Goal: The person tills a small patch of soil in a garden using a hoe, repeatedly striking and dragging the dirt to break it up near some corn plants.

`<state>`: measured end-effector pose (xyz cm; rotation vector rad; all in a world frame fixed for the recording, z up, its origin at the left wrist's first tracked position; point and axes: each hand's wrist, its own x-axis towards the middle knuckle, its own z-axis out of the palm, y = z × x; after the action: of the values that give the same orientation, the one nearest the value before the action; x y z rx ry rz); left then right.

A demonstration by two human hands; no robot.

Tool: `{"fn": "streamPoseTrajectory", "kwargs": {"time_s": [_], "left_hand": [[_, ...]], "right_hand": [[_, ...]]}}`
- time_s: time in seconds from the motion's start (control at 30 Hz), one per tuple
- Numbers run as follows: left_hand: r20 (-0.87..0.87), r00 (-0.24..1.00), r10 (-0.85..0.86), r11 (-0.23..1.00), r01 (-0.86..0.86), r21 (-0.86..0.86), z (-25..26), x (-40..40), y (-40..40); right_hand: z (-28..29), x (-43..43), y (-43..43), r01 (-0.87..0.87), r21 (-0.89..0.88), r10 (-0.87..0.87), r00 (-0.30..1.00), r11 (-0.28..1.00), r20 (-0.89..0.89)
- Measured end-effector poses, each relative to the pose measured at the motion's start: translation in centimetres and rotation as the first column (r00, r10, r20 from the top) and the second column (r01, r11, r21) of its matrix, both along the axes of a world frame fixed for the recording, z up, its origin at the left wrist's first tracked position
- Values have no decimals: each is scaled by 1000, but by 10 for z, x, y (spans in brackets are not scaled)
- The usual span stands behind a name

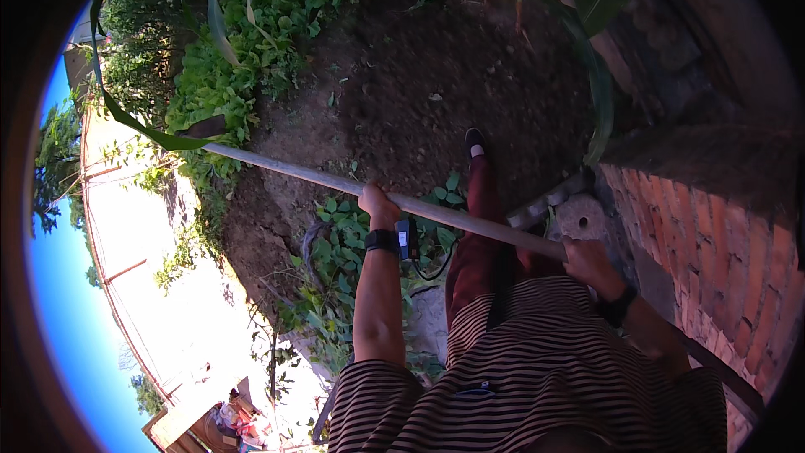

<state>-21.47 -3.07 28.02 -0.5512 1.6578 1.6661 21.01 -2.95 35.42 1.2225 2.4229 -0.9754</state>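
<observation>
A long wooden handle [302, 171] slants across the view, apparently that of a hoe. At its far left end a dark blade [206, 127] shows, partly covered by a long green leaf. My left hand [378, 202] is wrapped around the middle of the handle, with a dark band on the wrist. Near the handle's other end, close to my hip, my right hand [590, 264] grips the wood. Below the handle spreads dark, loose soil [434, 94], and the blade is raised over green leafy plants [220, 88].
A brick wall [710, 245] rises at my right, beside a round stone with a hole [580, 219]. Low leafy plants [343, 245] grow near my left arm. Corn leaves [594, 75] hang into view. One dark shoe [475, 138] stands on the soil.
</observation>
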Motion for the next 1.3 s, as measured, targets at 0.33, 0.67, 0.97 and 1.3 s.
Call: {"fn": "streamPoseTrajectory", "kwargs": {"time_s": [0.33,0.67,0.97,1.3], "left_hand": [[615,788,-31,991,-57,123,-119,188,-46],[655,751,-84,996,68,51,-105,228,-70],[415,905,-94,996,90,29,-34,123,-66],[-186,975,-117,965,67,-253,-14,-76,20]], "right_hand": [[109,105,-14,-16,-14,21,902,1000,431],[61,192,-64,-127,43,82,829,991,553],[-43,135,-70,68,-56,-62,993,996,99],[6,-68,30,-30,-194,36,999,980,25]]}}
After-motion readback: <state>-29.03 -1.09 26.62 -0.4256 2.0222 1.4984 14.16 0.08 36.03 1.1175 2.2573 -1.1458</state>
